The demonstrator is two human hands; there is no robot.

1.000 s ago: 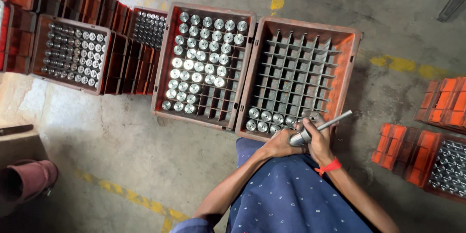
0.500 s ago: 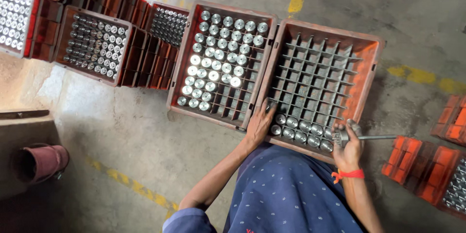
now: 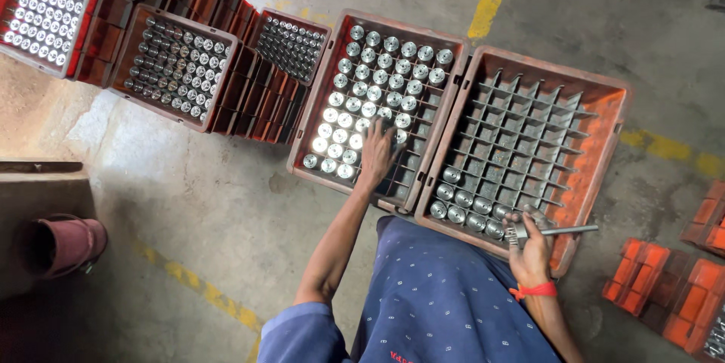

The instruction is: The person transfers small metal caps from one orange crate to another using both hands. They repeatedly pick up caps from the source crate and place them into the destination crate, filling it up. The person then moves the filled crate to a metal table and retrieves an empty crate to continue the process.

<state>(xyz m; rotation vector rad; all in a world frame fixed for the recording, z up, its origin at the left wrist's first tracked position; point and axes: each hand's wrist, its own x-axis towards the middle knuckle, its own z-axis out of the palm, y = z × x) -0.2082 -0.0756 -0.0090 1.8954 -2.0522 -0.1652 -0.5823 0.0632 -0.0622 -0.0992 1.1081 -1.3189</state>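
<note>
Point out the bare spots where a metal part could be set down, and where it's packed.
Free: most cells of the right crate, beyond the parts along its near edge, where the right hand holds a metal tool; also the concrete floor left of the full crate. Crowded: that full crate, under the left hand.

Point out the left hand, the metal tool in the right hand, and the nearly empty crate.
left hand [image 3: 375, 153], head view, back of the hand.
metal tool [image 3: 568, 230], head view, middle of the shaft.
nearly empty crate [image 3: 609, 153], head view, orange right wall.
</note>
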